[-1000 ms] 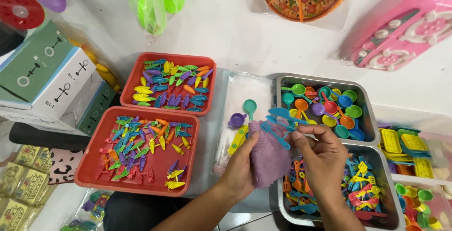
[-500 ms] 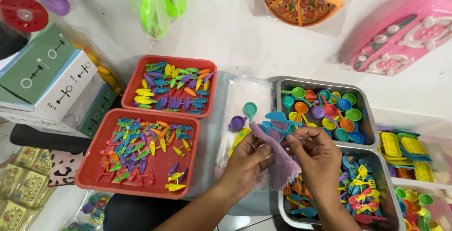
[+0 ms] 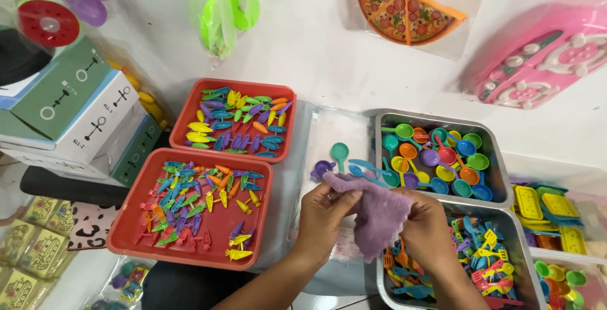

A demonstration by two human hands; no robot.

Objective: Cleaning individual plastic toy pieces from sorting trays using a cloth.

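Standing right there, I saw the person had a purple cloth [image 3: 378, 212] bunched between both hands just above the tabletop [image 3: 316, 51], over the gap between the clear bags [image 3: 335, 130] and the lower metal tray [image 3: 513, 216]. The left hand [image 3: 324, 212] had its grip pinched shut on the cloth's top edge, and the right hand [image 3: 427, 224] was closed on it from the other side.

Packages: stacked boxes at far left, one green [image 3: 54, 92], one white [image 3: 95, 127], both with simple line drawings. Up top were a bagged toy pizza [image 3: 408, 10] and a pink toy set [image 3: 544, 54].

Two red trays [image 3: 190, 253] held loads of tiny plastic carrots and leaf shapes, way too many to count. Two metal trays: the upper one [image 3: 436, 117] full of little coloured scoops, the lower one full of mini spatulas, partly hidden by the right hand. A few blue and teal spoons [image 3: 363, 168] lay just beyond the cloth.
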